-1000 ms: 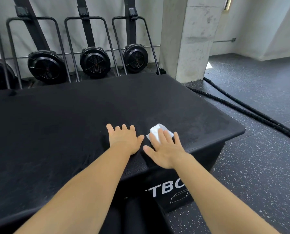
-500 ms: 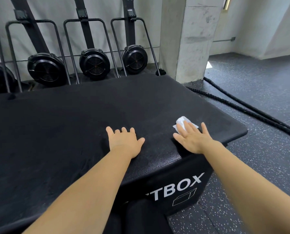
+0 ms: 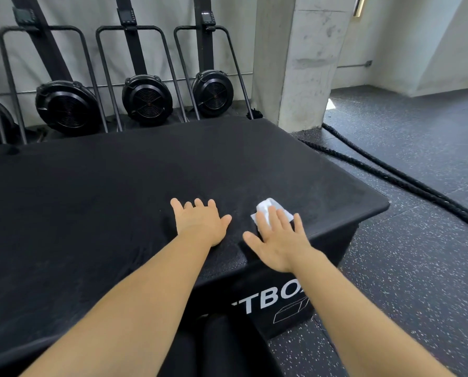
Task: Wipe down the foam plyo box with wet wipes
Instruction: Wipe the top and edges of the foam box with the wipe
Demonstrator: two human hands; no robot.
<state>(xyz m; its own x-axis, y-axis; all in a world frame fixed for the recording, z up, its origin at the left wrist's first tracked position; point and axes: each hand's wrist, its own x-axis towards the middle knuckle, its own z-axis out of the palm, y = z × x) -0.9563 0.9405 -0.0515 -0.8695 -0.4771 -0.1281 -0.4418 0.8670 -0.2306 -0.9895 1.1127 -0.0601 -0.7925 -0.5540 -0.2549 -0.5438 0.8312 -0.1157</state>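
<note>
While the left hand [image 3: 200, 224] lay flat on the textured top of the wide black foam plyo box [image 3: 91, 213], close to its front edge, its fingers [image 3: 198, 205] were straight, slightly spread and held nothing. It looked like a brace, and leaning on it would have steadied the wiping arm.

Just to its right, the right hand [image 3: 280, 242] pressed a bunched white wet wipe [image 3: 268, 209] onto the top, toward the front right corner. Its fingers [image 3: 282, 217] were straight and fanned over the wipe, whose far end showed past the fingertips.

Bunched as it was, the wipe probably touched little of the foam, and flattening it under the whole palm would have covered more. Even pressure and overlapping strokes out to the right edge and corner seemed best. Which parts of the top were already wiped could not be told.
</note>
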